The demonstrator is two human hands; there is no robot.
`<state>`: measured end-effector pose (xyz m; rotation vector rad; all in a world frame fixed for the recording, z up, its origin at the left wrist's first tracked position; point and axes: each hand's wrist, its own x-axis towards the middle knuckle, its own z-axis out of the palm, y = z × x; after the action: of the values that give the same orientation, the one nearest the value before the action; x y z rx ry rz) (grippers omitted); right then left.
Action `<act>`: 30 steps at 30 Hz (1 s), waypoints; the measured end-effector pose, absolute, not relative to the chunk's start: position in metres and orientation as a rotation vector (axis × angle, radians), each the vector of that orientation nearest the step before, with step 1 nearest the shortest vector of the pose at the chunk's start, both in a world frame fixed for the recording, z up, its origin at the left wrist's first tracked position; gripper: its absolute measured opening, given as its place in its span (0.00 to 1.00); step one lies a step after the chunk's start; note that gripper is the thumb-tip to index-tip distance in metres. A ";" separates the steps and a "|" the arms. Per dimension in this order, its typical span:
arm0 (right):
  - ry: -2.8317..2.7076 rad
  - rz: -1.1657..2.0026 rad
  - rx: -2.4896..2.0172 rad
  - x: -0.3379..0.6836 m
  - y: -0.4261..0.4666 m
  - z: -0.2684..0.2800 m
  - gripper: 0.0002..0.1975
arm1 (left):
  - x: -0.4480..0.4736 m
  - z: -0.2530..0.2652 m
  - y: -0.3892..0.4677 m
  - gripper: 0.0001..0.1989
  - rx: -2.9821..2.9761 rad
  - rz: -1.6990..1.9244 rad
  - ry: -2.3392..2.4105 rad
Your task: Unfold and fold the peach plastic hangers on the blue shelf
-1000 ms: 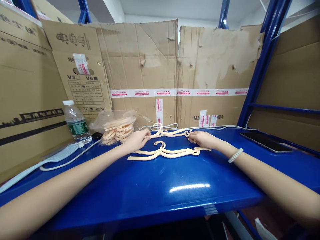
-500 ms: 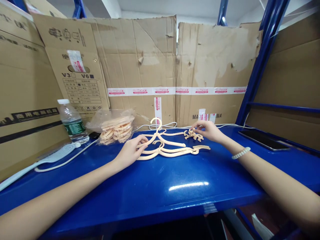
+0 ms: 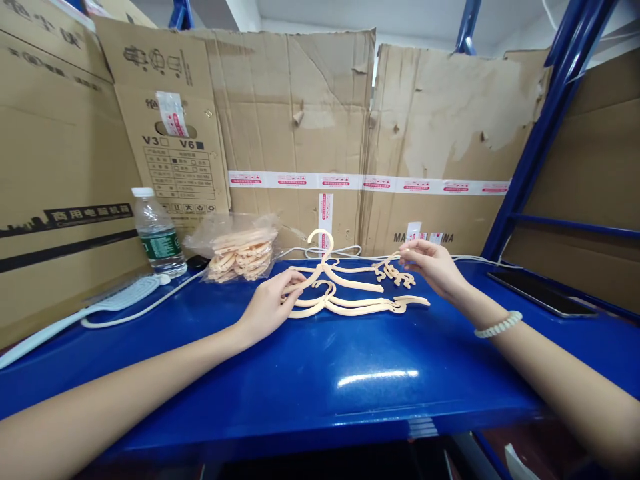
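While a hanger (image 3: 350, 283) is gripped at its left end by the curled left hand (image 3: 270, 300), its long axis running crosswise to the right, a slender piece (image 3: 391, 258) is pinched by the right hand (image 3: 431, 263), nearer the hanger's free end.

Glossy blue table (image 3: 320, 393) with beat-up cardboard (image 3: 295, 133) standing along the back and both sides, white-and-red tape (image 3: 313, 179) strung across the rear. A blue metal post (image 3: 543, 133) leans up on the right, pale ceiling (image 3: 360, 17) above. Bright glare (image 3: 377, 377) on the tabletop. Floor's maybe reddish, too dark to be sure.
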<state>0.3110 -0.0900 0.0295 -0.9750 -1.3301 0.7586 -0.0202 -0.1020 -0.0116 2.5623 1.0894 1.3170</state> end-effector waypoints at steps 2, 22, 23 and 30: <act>-1.368 0.789 -1.003 0.308 -0.090 0.027 0.17 | -0.021 -0.012 -0.102 0.07 2.572 1.317 1.104; -1.227 1.369 -1.088 0.299 -0.089 0.014 0.06 | -0.020 -0.010 -0.105 0.07 2.592 1.319 1.121; -1.252 1.368 -1.077 0.299 -0.089 0.014 0.07 | -0.020 -0.010 -0.105 0.06 2.595 1.323 1.120; -1.381 1.382 -1.037 0.302 -0.086 0.010 0.16 | -0.020 -0.009 -0.104 0.06 2.625 1.340 1.123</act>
<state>0.3017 -0.0857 0.0099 -1.0365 -1.3807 1.3824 -0.0197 -0.1042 -0.0093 2.6245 1.1228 1.3395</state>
